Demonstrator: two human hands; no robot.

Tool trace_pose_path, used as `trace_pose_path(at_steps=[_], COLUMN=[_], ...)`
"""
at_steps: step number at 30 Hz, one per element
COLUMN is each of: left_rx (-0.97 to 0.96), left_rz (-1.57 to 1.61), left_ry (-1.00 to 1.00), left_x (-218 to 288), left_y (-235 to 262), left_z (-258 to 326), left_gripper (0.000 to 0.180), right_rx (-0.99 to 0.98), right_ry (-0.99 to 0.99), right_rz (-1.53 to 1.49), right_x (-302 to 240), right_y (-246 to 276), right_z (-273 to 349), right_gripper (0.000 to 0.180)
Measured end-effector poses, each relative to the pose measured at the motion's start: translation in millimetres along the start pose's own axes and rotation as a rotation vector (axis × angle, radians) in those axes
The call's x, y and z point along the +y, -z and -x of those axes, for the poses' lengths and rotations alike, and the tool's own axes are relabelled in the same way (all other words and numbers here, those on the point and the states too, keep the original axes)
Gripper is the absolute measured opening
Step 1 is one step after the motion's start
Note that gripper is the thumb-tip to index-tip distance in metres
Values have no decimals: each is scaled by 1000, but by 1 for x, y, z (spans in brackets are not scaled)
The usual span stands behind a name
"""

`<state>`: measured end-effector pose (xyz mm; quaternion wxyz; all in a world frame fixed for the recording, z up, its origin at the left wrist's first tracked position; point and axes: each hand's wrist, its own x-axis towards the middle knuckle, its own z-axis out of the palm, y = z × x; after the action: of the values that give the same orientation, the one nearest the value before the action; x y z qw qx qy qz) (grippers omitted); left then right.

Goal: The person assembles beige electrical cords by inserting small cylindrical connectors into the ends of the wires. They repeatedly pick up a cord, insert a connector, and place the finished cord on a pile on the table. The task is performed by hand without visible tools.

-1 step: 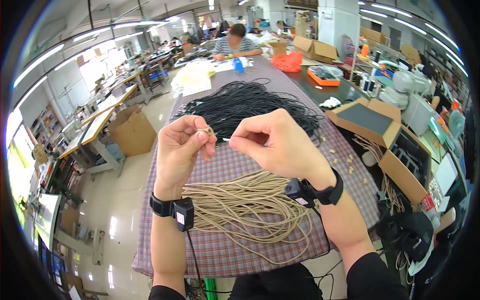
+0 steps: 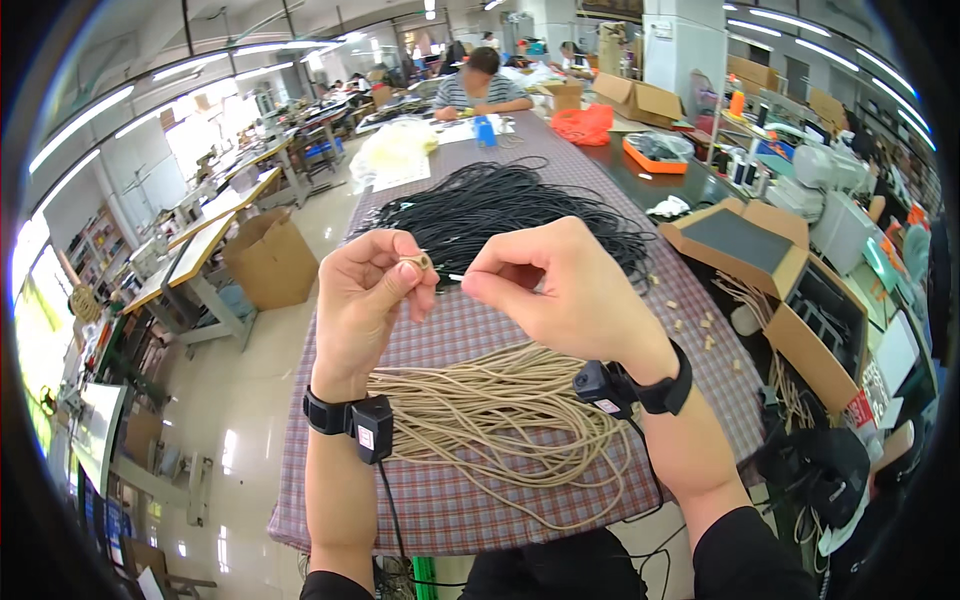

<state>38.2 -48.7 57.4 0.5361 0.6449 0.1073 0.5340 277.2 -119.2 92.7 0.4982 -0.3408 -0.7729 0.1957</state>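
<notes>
My left hand pinches a small tan piece with a hole in it, like a cord stopper, between thumb and forefinger. Just to its right, my right hand closes thumb and fingers on a thin piece with a white tip. That tip points toward the tan piece, with a small gap between them; the rest of it is hidden by the fingers. Under my hands lies a loose bundle of beige cords on the checked tablecloth. Beyond them spreads a heap of black cords.
Several small tan pieces lie scattered at the right of the table. Cardboard boxes stand along the right side, one holding dark parts. A person sits at the far end, near a blue holder and an orange bag.
Both hands keep their grips and nearly the same pose. The whole view has shifted slightly.
</notes>
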Motion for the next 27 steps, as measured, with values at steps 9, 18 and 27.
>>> trace_pose_path(at_steps=[9, 18, 27], left_rx=[5, 11, 87], left_rz=[-117, -115, -403], left_ry=[-71, -151, -165], left_x=[8, 4, 9], left_y=[-13, -16, -23], left_z=[5, 3, 5], left_gripper=[14, 14, 15], right_rx=[115, 158, 195], right_ry=[150, 214, 256], right_rz=[16, 83, 128], right_x=[-5, 5, 11], right_y=[-20, -15, -23], right_z=[0, 1, -1], right_gripper=[12, 12, 10])
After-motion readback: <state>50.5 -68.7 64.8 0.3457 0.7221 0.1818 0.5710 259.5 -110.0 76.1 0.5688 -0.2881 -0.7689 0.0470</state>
